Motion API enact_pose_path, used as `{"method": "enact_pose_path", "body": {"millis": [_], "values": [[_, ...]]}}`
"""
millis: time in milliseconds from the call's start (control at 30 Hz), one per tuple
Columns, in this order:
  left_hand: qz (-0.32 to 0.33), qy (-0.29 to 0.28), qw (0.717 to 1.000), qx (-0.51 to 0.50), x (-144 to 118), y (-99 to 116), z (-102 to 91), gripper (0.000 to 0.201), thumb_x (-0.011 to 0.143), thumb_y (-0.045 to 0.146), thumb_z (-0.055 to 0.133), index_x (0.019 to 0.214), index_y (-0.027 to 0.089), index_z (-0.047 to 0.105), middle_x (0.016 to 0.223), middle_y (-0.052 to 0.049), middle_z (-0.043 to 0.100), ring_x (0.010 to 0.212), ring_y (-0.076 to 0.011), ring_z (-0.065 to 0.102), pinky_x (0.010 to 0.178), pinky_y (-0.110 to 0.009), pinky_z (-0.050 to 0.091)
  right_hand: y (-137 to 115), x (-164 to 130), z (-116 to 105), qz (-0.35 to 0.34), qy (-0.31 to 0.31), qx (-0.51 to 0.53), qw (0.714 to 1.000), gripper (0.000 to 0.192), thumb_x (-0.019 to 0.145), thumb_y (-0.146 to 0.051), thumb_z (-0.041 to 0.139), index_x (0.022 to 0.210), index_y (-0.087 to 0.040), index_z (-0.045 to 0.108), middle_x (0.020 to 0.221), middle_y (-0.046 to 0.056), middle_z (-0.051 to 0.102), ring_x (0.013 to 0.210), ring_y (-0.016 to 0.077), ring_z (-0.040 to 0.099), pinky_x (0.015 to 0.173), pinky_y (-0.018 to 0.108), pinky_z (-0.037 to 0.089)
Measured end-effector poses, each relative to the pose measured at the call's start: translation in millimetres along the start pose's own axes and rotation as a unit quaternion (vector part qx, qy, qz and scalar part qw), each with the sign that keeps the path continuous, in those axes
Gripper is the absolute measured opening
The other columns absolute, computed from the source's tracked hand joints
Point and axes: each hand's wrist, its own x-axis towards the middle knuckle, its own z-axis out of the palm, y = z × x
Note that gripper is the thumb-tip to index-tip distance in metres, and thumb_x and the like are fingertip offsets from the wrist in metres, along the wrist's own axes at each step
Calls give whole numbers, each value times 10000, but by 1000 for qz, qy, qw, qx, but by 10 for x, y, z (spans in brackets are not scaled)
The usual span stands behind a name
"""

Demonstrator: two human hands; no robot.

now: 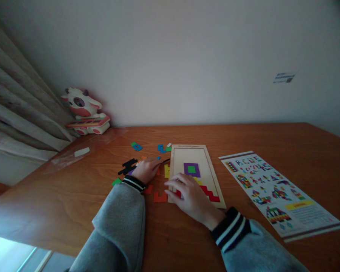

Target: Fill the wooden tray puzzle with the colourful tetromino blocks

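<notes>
My left hand (pixel 146 170) reaches in among loose flat puzzle pieces, its fingers closed on a thin black puzzle piece (pixel 165 161) beside the board's left edge. Over the lower left of the wooden puzzle board (pixel 178 155) hovers my right hand (pixel 190 194), fingers apart and nothing visible in them. A purple square piece (pixel 197 172) with a green middle (pixel 191 169) lies on the board. Red pieces (pixel 211 193) line its lower part, with a bit of yellow above them; my right hand hides some of this area.
Black pieces (pixel 127 166), orange-red pieces (pixel 160 197), yellow pieces (pixel 167 171) and blue pieces (pixel 160 148) lie left of the board. A printed pattern sheet (pixel 272 189) is on the right. A cow toy keyboard (pixel 86 113) stands at the back left by a curtain (pixel 19 102).
</notes>
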Motion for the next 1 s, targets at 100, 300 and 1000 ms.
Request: {"method": "enact_pose_path", "body": {"millis": [100,300,1000], "values": [[-11,69,993,-96,38,196,-4,186,942,235,564,1021,190,726,959,-62,761,865,-181,717,801,-282,569,166,28,-136,34,80,-5,996,191,949,-245,557,1117,-227,647,1056,75,649,996,228,612,897,412,507],[6,20,953,-302,90,763,75,153,911,282,648,972,185,750,909,-41,767,808,-149,710,759,-237,558,481,-18,-472,61,94,43,993,172,929,-295,597,1067,-238,681,1043,72,653,924,204,645,807,351,544],[96,19,971,-216,59,848,171,216,924,173,532,1071,169,689,1043,-103,698,965,-206,644,868,-358,545,900,-310,-912,267,-78,86,957,342,896,-497,543,935,-216,735,912,56,755,828,227,669,740,340,492]]}}
